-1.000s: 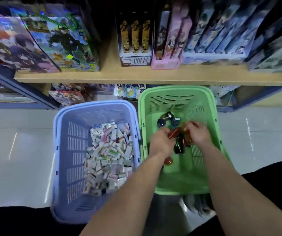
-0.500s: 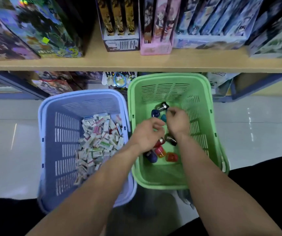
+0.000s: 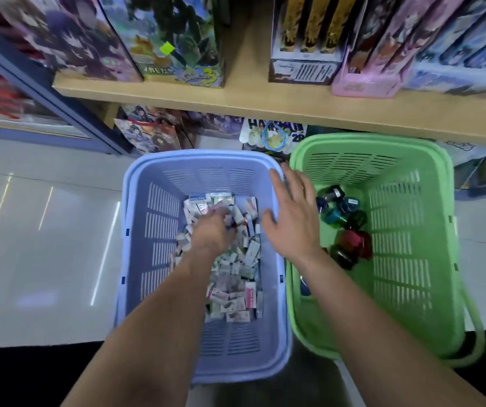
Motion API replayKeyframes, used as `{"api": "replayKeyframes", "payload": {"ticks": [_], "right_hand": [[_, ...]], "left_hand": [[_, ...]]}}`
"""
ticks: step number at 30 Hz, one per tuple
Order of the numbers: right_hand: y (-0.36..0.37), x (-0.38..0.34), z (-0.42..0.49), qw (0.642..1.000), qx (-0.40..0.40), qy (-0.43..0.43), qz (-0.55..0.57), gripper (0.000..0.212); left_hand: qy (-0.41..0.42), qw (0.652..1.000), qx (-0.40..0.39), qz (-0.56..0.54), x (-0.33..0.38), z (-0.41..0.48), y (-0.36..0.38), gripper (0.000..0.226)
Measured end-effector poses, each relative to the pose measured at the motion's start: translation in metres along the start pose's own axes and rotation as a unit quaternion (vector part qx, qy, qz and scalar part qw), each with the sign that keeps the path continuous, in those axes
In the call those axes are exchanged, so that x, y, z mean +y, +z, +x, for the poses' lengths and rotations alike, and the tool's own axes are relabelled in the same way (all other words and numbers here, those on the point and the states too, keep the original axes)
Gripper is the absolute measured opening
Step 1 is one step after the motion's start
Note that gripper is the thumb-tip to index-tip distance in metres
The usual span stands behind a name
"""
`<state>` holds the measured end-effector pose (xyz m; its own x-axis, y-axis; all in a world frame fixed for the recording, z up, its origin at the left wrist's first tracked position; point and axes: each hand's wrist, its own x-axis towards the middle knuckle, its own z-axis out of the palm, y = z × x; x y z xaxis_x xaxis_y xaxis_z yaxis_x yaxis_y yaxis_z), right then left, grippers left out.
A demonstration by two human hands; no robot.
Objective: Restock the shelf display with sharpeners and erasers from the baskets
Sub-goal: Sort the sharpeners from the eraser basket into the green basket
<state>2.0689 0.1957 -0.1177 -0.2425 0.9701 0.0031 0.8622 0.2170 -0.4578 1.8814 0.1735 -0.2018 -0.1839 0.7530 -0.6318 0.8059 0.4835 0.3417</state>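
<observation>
Erasers (image 3: 230, 277) lay heaped in the blue basket (image 3: 139, 259), where the left hand (image 3: 213, 230) dug in, its grip impossible to tell. Right hand (image 3: 291, 218) hovered flat and spread beside sharpeners (image 3: 344, 224) in the green basket (image 3: 406, 259).

Left hand (image 3: 213, 230) curled downward (fingers hidden); right hand (image 3: 290, 212) spread flat.
</observation>
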Motion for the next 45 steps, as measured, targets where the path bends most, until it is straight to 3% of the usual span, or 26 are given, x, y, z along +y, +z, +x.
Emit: {"api": "replayKeyframes", "payload": {"ticks": [4,9,13,15,17,20,25,27,28,32,34,37,39,43,45], "right_hand": [[0.006,0.007,0.002,0.999,0.034,-0.026,0.012,0.063],[0.007,0.006,0.003,0.998,0.045,-0.021,0.033,0.065],[0.007,0.005,0.003,0.998,0.042,-0.010,0.038,0.064],[0.008,0.004,0.003,0.999,0.039,-0.003,0.036,0.063],[0.007,0.004,0.003,0.999,0.036,0.001,0.039,0.063],[0.007,0.003,0.003,0.999,0.035,0.005,0.039,0.064],[0.007,0.004,0.004,0.999,0.037,0.002,0.036,0.063],[0.007,0.004,0.004,0.999,0.037,0.001,0.035,0.063],[0.007,0.004,0.004,0.999,0.037,0.001,0.035,0.063],[0.007,0.004,0.004,0.999,0.032,0.006,0.037,0.063],[0.007,0.003,0.003,0.999,0.028,0.010,0.042,0.063],[0.006,0.002,0.003,0.998,0.021,0.011,0.050,0.064],[0.004,0.002,0.003,0.998,0.016,0.011,0.055,0.063],[-0.005,-0.010,-0.001,0.998,0.062,0.003,0.009,0.049],[-0.014,-0.020,-0.002,0.998,0.054,-0.004,0.037,0.045]], "left_hand": [[0.108,0.989,-0.032,0.097,0.005,0.032,0.027,0.057],[0.151,0.971,-0.023,0.181,-0.012,0.041,0.017,0.069],[0.144,0.960,0.014,0.238,-0.021,0.042,-0.002,0.058],[0.129,0.969,0.040,0.205,-0.018,0.045,-0.005,0.040],[0.126,0.980,0.013,0.155,-0.015,0.050,-0.001,0.015],[0.091,0.995,-0.036,0.025,-0.013,0.051,0.012,0.032],[0.096,0.993,-0.056,0.047,-0.009,0.053,0.017,0.040],[0.086,0.991,-0.087,0.044,-0.007,0.055,0.014,0.033],[0.077,0.991,-0.104,0.021,-0.006,0.056,0.012,0.027],[0.047,0.978,-0.149,-0.135,-0.005,0.062,0.010,0.041],[0.048,0.972,-0.142,-0.180,-0.006,0.059,0.011,0.048],[0.040,0.956,-0.115,-0.266,-0.007,0.042,-0.001,0.035],[0.022,0.935,-0.088,-0.342,-0.003,0.027,-0.021,0.041],[0.074,0.927,-0.053,-0.363,0.022,-0.016,-0.076,0.025],[0.088,0.916,-0.055,-0.388,0.037,-0.039,-0.099,0.031]]}}
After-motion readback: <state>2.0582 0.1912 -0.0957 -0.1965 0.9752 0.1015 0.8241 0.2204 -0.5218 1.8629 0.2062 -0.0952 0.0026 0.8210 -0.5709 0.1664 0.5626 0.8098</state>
